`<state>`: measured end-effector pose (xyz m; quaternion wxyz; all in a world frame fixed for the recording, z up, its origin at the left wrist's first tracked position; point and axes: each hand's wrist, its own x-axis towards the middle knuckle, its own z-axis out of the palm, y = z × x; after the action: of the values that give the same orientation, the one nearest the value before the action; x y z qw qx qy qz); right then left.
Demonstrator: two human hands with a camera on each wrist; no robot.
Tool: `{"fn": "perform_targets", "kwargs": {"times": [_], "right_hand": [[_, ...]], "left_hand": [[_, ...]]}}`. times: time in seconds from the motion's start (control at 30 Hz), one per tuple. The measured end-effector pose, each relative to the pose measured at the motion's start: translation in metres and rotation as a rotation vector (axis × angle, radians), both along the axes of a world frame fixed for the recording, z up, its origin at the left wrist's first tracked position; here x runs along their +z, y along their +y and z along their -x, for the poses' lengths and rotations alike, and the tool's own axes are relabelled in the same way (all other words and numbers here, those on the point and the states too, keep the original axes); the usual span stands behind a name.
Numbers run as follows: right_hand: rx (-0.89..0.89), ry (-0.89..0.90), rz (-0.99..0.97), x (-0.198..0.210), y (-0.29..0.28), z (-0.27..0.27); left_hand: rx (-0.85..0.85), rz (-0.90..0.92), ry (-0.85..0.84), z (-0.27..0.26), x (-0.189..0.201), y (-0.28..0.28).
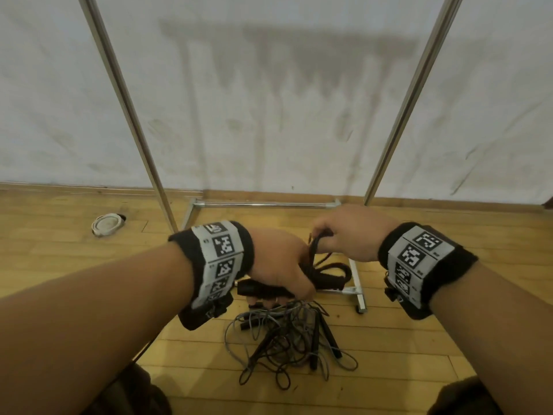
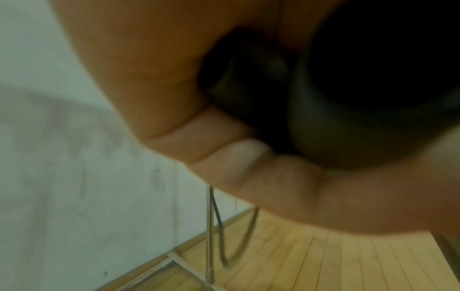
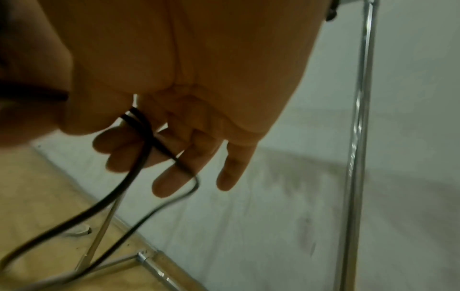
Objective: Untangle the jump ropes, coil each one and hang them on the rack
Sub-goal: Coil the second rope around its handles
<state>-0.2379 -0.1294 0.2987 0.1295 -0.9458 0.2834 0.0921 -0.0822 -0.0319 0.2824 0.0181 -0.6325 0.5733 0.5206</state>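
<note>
My left hand point(image 1: 278, 265) grips the black handles point(image 1: 257, 290) of a black jump rope, whose cord hangs in dark loops point(image 1: 330, 272) between my hands. In the left wrist view the fingers point(image 2: 231, 161) curl round a black handle point(image 2: 348, 122). My right hand point(image 1: 347, 232) pinches the top of the loops point(image 1: 317, 242). The right wrist view has the black cord point(image 3: 141, 130) crossing that hand's fingers point(image 3: 174, 183). A tangle of grey and black ropes point(image 1: 287, 339) lies on the wooden floor below. The metal rack's uprights point(image 1: 128, 115) rise in front.
The rack's second upright point(image 1: 413, 94) and base bars point(image 1: 263, 204) stand against a stained white wall. One base leg point(image 1: 357, 283) runs toward me beside the tangle. A round white floor cap point(image 1: 107, 224) sits at the left. My knees show at the bottom corners.
</note>
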Motion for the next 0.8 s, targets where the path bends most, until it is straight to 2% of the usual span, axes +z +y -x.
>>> {"fn": "perform_targets", "kwargs": {"times": [0.1, 0.17, 0.23, 0.37, 0.5, 0.6, 0.67, 0.8], "right_hand": [[0.084, -0.027, 0.195, 0.010, 0.010, -0.010], [0.149, -0.080, 0.319, 0.013, 0.017, -0.014], [0.143, -0.122, 0.357, 0.015, 0.022, -0.015], [0.032, -0.179, 0.274, 0.020, 0.028, -0.014], [-0.058, -0.210, 0.066, 0.016, 0.023, -0.009], [-0.125, -0.274, -0.157, 0.012, 0.016, -0.003], [-0.142, -0.307, -0.236, 0.010, 0.010, 0.001], [-0.137, -0.283, -0.203, 0.005, -0.002, 0.006]], "left_hand": [[0.048, 0.014, -0.107, 0.001, -0.012, -0.003], [0.132, 0.079, -0.109, -0.006, -0.014, -0.007], [0.245, 0.175, -0.078, -0.018, -0.014, -0.011], [0.499, 0.321, 0.162, -0.046, -0.008, -0.016], [0.618, 0.360, 0.425, -0.061, 0.003, -0.018], [0.613, 0.357, 0.597, -0.065, 0.013, -0.016], [0.576, 0.358, 0.669, -0.062, 0.018, -0.014], [0.495, 0.352, 0.681, -0.054, 0.026, -0.011]]}}
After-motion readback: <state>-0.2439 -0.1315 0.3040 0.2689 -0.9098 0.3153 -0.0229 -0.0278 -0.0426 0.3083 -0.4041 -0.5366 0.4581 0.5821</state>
